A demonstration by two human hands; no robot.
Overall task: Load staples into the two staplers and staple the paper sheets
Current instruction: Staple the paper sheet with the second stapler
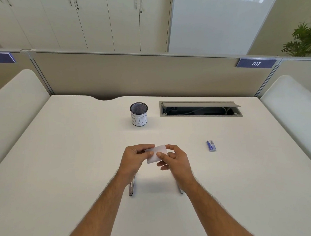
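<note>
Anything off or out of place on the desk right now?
Nothing spilled or damaged. One oddity: the cable hatch at the back of the desk has its flap propped open, showing cables inside. Both hands, left and right, hold a small white paper; the blue staple box lies apart on the right.

- Left hand (133, 157): bare, no ring, watch or glove.
- Right hand (175, 159): bare, likewise unadorned.
- Both forearms bare and hairy; no sleeve shows down to the near edge.
</note>
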